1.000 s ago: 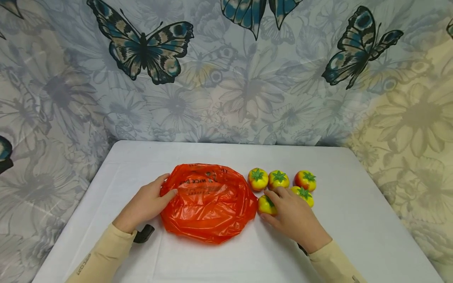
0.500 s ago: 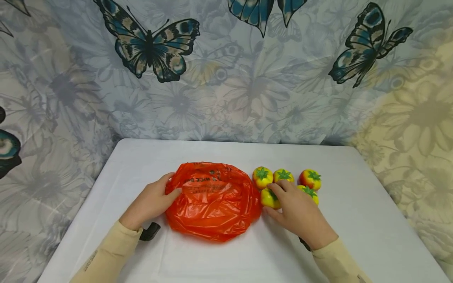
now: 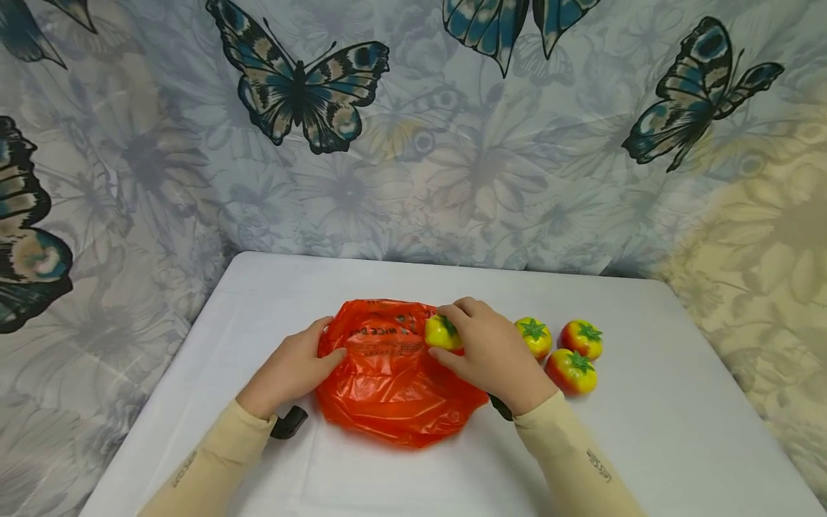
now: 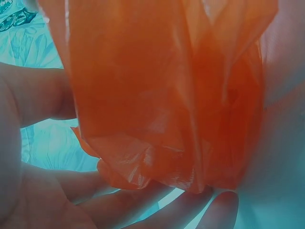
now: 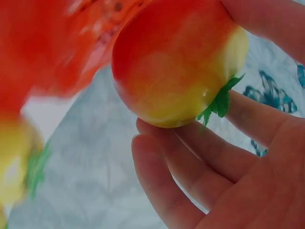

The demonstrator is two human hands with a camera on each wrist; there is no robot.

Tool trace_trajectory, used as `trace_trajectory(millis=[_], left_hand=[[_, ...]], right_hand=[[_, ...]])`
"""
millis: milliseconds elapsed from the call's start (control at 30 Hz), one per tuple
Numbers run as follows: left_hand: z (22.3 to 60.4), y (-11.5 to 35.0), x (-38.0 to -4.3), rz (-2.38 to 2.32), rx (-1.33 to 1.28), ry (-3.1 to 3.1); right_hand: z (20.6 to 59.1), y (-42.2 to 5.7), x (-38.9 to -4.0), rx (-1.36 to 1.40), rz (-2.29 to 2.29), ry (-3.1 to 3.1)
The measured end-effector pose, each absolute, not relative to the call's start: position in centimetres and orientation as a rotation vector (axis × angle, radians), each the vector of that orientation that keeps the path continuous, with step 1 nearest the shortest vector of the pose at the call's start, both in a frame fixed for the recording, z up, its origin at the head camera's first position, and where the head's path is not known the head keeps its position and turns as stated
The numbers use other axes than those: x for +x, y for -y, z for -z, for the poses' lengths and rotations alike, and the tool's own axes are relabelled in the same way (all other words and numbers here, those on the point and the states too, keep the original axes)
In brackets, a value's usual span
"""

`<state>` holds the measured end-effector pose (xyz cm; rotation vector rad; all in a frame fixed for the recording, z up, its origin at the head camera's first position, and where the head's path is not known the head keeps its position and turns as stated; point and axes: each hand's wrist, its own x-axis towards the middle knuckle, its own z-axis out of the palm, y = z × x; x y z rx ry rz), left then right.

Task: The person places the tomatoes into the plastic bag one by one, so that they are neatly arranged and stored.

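Note:
A red plastic bag (image 3: pixel 394 380) with dark print lies bunched on the white table. My left hand (image 3: pixel 291 366) holds its left side; in the left wrist view the thumb and fingers (image 4: pixel 219 210) reach around the thin plastic. My right hand (image 3: pixel 487 352) grips a yellow-and-red tomato (image 3: pixel 442 332) with a green leafy top, above the right part of the bag. In the right wrist view that tomato (image 5: pixel 176 62) sits between the thumb and fingers. Whether it touches the bag cannot be told.
To the right of the right hand rest tomatoes: one at the left (image 3: pixel 533 337), one at the back (image 3: pixel 581 339) and one nearer (image 3: pixel 571 372). The white table (image 3: pixel 678 431) meets a butterfly-patterned cloth (image 3: pixel 478 165) behind.
My right hand has taken a tomato from the group and carried it left, up over the bag. The left hand keeps its hold on the bag. The head view has shifted slightly.

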<state>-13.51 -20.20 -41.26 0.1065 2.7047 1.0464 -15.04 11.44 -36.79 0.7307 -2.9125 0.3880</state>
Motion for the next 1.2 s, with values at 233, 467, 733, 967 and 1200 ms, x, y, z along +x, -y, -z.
trace_trajectory(millis=[233,467,733,967,1200], left_hand=[[41.4,20.2,-13.5,-1.074,0.123,-2.721],[41.6,20.1,-13.5,-1.12,0.123,-2.701],[41.5,20.2,-13.5,-1.122,0.109,-2.714],[41.6,20.0,-13.6,-1.118,0.106,-2.728],[41.6,20.0,-13.5,-1.123,0.106,-2.743]], right_hand=[[37.5,-7.3,-17.0,0.806,-0.439,2.942],[38.6,-4.7,-18.0,0.836,-0.506,2.978],[39.6,-2.4,-18.8,0.905,-0.511,2.958],[40.3,-1.7,-18.9,0.922,-0.529,2.966],[40.9,-1.3,-19.1,0.905,-0.535,2.99]])
